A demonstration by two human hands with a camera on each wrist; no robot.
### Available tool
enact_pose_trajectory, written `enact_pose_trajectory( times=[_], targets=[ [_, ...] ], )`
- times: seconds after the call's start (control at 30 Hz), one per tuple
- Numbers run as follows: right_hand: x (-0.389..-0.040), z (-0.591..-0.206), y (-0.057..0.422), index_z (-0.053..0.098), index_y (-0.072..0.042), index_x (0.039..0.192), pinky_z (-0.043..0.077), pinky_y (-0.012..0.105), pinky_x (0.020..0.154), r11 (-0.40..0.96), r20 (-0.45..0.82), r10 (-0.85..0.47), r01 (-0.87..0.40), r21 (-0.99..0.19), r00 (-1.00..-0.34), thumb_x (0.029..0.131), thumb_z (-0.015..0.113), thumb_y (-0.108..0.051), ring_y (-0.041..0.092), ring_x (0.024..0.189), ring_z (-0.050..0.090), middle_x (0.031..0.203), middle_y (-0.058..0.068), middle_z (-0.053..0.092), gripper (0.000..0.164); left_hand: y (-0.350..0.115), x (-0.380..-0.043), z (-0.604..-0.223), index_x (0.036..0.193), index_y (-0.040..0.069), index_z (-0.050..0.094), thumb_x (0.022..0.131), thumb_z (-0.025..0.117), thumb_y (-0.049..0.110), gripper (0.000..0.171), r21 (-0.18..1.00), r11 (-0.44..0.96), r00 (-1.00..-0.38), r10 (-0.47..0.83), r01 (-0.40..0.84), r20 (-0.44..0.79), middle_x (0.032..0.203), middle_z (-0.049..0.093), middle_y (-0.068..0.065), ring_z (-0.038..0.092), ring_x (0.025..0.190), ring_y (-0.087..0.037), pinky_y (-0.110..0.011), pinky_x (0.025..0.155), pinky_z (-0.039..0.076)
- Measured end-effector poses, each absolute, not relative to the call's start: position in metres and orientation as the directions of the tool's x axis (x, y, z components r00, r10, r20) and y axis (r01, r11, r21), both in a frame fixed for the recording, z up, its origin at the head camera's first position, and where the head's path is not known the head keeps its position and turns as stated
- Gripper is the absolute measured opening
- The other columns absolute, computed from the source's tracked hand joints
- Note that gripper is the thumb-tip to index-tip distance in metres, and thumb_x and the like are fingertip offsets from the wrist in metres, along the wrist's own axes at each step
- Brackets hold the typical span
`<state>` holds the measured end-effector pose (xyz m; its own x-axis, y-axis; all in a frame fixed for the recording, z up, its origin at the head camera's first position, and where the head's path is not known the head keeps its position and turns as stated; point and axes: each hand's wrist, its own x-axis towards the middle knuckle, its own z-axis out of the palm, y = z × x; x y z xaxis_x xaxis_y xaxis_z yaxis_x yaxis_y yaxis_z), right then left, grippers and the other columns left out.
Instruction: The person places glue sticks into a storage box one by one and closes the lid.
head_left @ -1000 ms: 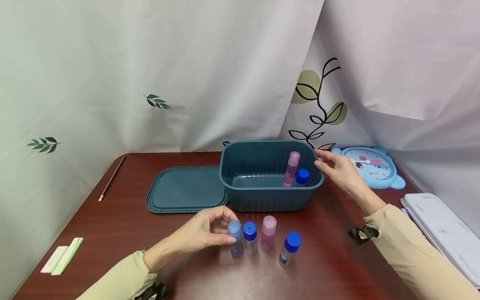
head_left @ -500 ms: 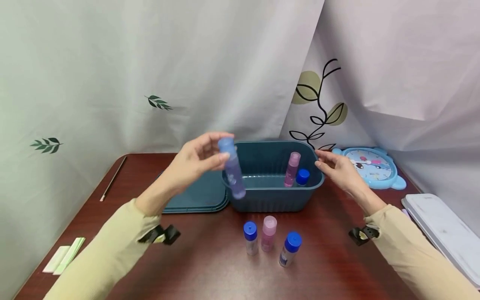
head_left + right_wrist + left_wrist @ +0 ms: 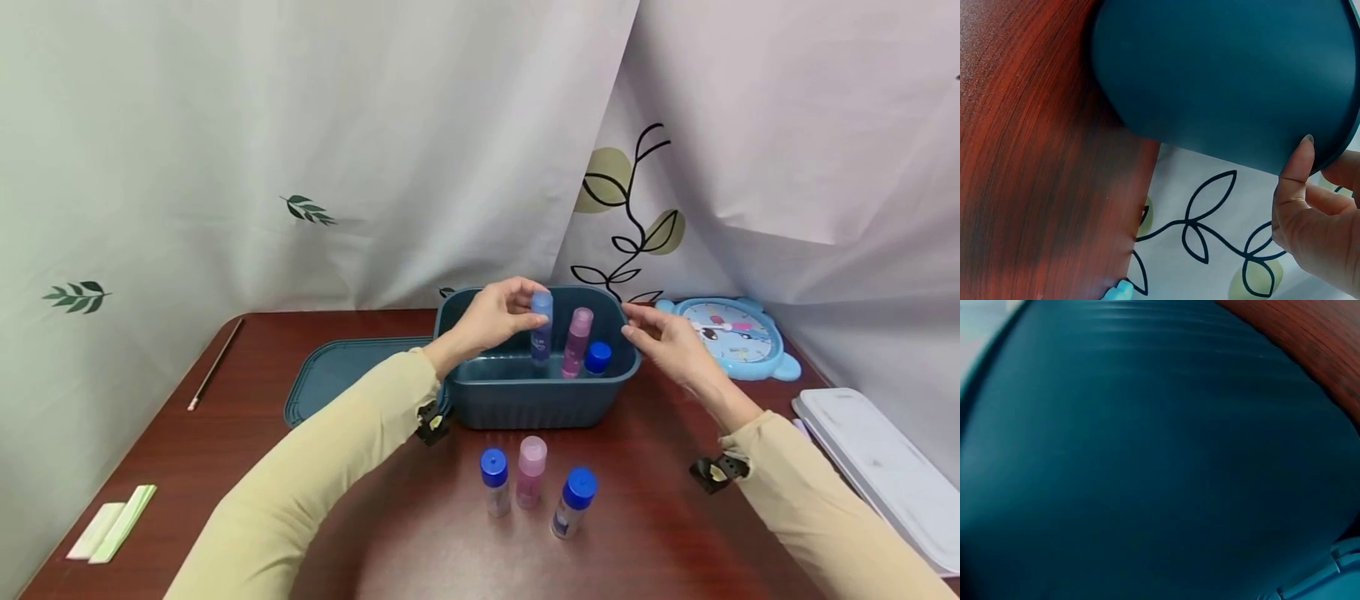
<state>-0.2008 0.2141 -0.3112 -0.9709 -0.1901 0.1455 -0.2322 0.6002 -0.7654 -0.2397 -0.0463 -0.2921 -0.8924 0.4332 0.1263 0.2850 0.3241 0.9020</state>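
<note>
My left hand (image 3: 491, 321) pinches a translucent blue capped bottle (image 3: 541, 333) by its upper part, upright inside the dark teal bin (image 3: 525, 407). Beside it in the bin stand a pink bottle (image 3: 577, 342) and a blue-capped bottle (image 3: 597, 358). At the bin's right end my right hand (image 3: 667, 346) pinches the rim, with the thumb on the outer wall (image 3: 1229, 81) in the right wrist view. In front of the bin, a blue-capped clear bottle (image 3: 495, 483), a pink bottle (image 3: 531, 473) and another blue-capped bottle (image 3: 573, 502) stand on the table. Only the bin's wall (image 3: 1160, 450) fills the left wrist view.
The teal lid (image 3: 330, 375) lies left of the bin, partly behind the left arm. A pencil (image 3: 216, 364) and pale green-white strips (image 3: 112, 523) lie farther left. To the right are a light blue clock (image 3: 735, 333) and a white case (image 3: 877, 467). A curtain hangs behind.
My left hand has lifted the blue bottle from the front row, carried it up and over the near rim, and lowered it into the bin. My right hand stays on the rim.
</note>
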Motion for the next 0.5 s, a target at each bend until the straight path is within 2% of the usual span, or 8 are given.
enact_pose_trajectory(
  times=[0.17,0.5],
  targets=[
    [-0.201,-0.310,0.213,0.042,0.005,0.138,0.046,0.008,0.069,0.601,0.146,-0.184,-0.229,-0.766,-0.972,0.098,0.050,-0.019,0.016,0.090,0.054,0.109,0.021,0.055,0.046,-0.035,-0.245,-0.298,0.116,0.008,0.059,0.086,0.068,0.011,0.031,0.847,0.445,-0.888,0.456,0.291,0.065,0.106,0.065,-0.010,0.064,0.098,-0.020,-0.030,0.084,0.053],
    [-0.199,-0.310,0.212,0.041,0.005,0.138,0.044,0.005,0.071,0.598,0.131,-0.188,-0.219,-0.771,-0.973,0.099,0.049,-0.020,0.028,0.100,0.053,0.113,0.022,0.054,0.048,-0.024,-0.251,-0.305,0.111,0.006,0.059,0.085,0.069,0.008,0.028,0.797,0.549,-0.897,0.441,0.253,-0.019,0.107,0.066,-0.011,0.063,0.101,-0.021,-0.030,0.086,0.053]
  ],
)
